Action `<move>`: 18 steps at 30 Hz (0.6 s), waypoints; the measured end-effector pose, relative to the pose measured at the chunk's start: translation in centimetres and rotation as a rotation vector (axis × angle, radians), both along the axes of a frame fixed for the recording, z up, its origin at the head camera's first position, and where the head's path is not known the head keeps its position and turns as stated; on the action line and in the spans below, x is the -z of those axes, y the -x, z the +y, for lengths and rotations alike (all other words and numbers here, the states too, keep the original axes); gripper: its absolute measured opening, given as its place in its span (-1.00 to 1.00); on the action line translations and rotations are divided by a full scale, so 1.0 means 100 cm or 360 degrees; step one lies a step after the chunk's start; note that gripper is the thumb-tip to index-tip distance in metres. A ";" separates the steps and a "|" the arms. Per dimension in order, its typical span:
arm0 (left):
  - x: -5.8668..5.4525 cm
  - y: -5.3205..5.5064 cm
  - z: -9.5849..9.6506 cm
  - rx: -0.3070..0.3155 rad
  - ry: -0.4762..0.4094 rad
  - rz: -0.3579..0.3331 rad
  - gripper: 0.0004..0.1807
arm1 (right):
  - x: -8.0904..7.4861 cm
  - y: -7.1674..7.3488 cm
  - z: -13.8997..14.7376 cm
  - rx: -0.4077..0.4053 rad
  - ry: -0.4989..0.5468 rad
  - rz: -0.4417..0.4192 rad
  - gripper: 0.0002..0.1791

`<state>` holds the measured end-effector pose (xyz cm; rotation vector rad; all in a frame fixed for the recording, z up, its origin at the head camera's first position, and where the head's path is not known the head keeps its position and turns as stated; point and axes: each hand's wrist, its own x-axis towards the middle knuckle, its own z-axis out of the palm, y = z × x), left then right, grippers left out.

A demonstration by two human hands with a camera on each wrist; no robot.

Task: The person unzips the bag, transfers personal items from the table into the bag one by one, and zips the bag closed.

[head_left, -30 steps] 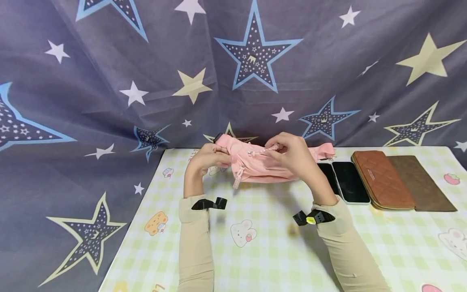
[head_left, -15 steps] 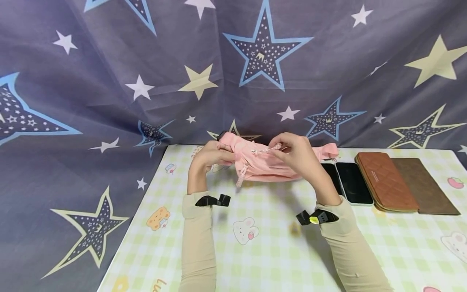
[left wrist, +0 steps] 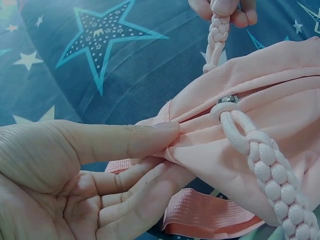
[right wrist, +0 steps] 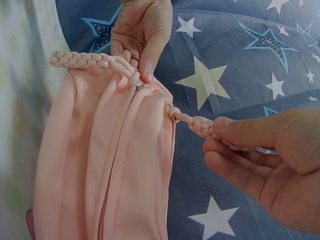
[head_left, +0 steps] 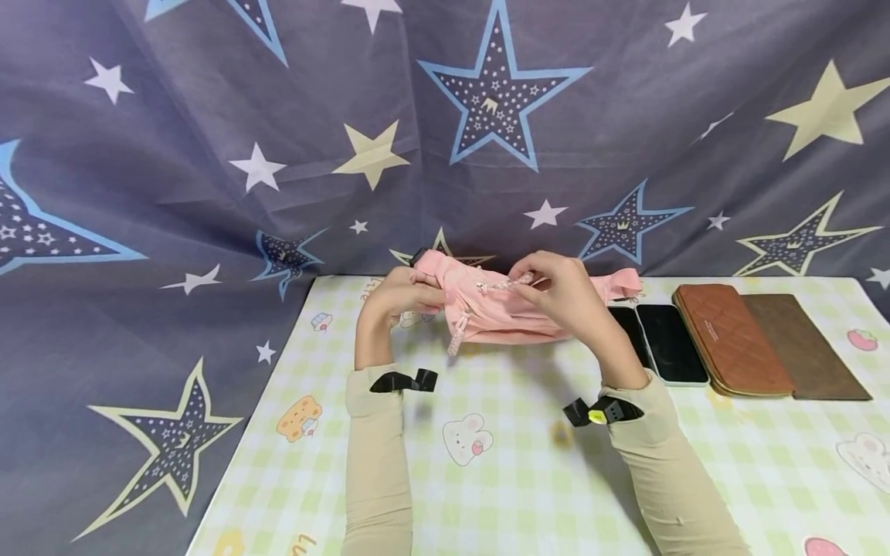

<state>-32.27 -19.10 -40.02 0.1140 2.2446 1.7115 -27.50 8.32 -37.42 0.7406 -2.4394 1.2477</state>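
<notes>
A pink belt bag [head_left: 497,318] with braided cord zipper pulls is held up near the back of the table. My left hand [head_left: 398,300] pinches the fabric at its left end, beside one zipper's slider, with thumb [left wrist: 135,140] on top. With thumb and fingers my right hand [head_left: 562,289] grips one braided pull [right wrist: 202,126], drawn out taut from the bag's far-side zipper. The other braided pull [left wrist: 275,175] dangles at the near side from a zipper that shows a narrow dark gap. A pink strap [left wrist: 200,215] hangs below the bag in the left wrist view.
Right of the bag lie two dark-screened phones [head_left: 670,344], one partly hidden by my right arm. Beside them are a brown quilted wallet [head_left: 733,340] and a flat dark-brown piece [head_left: 810,347]. A star-patterned curtain [head_left: 313,154] hangs right behind the checked tablecloth [head_left: 514,471].
The head view has shifted slightly. My left hand's fingers have moved a little closer together on the bag's end. My right hand keeps its grip on the braided pull, almost unmoved.
</notes>
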 end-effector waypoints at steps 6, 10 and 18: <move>-0.002 0.001 0.001 -0.0040 -0.0010 -0.0013 -0.84 | 0.000 0.002 0.003 0.0092 -0.0011 0.0019 -0.90; -0.004 0.001 0.005 -0.0087 -0.0038 -0.0005 -0.79 | -0.001 0.005 0.008 0.0200 0.0001 0.0043 -0.89; -0.001 0.000 0.005 -0.0121 -0.0034 -0.0029 -0.79 | -0.001 0.007 0.014 0.0144 -0.0024 -0.0045 -0.91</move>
